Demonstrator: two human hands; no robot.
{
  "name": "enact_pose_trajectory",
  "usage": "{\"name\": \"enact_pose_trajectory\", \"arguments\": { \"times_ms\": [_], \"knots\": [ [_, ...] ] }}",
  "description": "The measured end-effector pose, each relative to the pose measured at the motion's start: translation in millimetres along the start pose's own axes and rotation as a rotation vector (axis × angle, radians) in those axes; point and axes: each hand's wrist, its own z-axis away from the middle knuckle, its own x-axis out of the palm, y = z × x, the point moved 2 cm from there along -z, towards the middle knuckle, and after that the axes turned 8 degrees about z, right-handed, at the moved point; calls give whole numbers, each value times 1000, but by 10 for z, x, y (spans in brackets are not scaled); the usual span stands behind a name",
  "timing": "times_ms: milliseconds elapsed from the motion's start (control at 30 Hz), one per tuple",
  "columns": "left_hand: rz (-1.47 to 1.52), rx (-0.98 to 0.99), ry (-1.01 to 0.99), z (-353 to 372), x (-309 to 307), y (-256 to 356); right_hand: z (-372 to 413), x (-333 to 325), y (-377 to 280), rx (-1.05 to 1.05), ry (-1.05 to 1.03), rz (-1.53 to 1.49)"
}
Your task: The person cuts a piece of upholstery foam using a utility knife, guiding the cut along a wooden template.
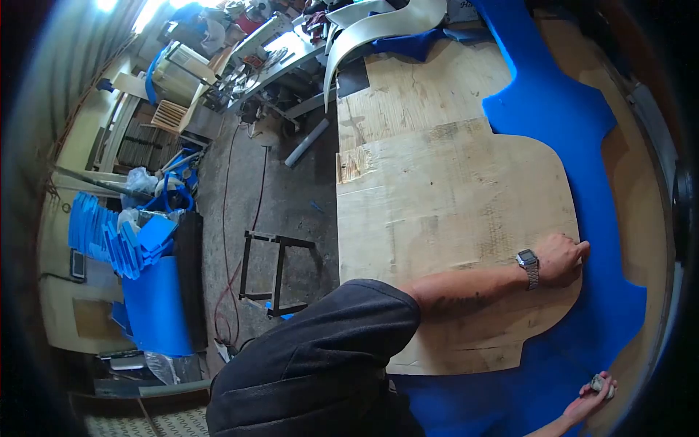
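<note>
A blue sheet (561, 109) with a curved, stepped outline lies along the right side of the work surface. Against it is a pale plywood board (437, 211) with a rounded edge. My left hand (561, 260), wearing a wristwatch (528, 264), is closed at the board's right edge, beside the blue sheet. Its fingers are curled, and whatever they hold is hidden. At the lower right, my right hand (597, 392) grips a small grey-and-white object (600, 384) near the sheet's outer edge; its kind is too small to tell.
A black metal frame (280, 269) stands on the concrete floor, with a hose (227, 291) near it. Stacked blue pieces (135, 237) and a blue roll (156, 309) are at left. A sewing machine (262, 40) sits on a bench behind. White curved strips (393, 22) lie at the top.
</note>
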Motion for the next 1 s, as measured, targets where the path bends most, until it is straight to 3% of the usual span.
{"name": "enact_pose_trajectory", "arguments": {
  "times_ms": [200,267,300,367,400,433,467,500,567,733,833,1000],
  "knots": [
    [-22,-91,-46,8,-146,148,-350,-166,26,13,24,-2],
    [-87,-249,-106,-41,-114,88,-521,-149,145,4,-43,-55],
    [-121,-155,-73,-18,-88,39,-475,-99,99,5,-71,-81],
    [-233,-209,-114,-22,43,-175,-363,-45,65,-9,-124,-161],
    [-243,-80,-165,-25,33,-221,-289,23,11,-23,-150,-199],
    [-140,-91,-49,10,-24,15,-233,97,-50,-53,-185,-238],
    [-226,-281,59,-17,57,138,-204,206,-103,-100,-237,-269],
    [-187,-43,103,-4,81,-39,-211,279,-136,-145,-313,-275],
    [-176,-8,87,-46,71,-147,-198,397,-223,-234,-469,-291],
    [-157,76,96,-163,9,-235,-89,794,-393,-203,-325,-272],
    [-142,58,73,-52,77,-135,-74,642,-290,-150,-267,-190],
    [-248,110,81,-63,68,-150,-14,757,-337,-128,-337,-168]
  ]
}}
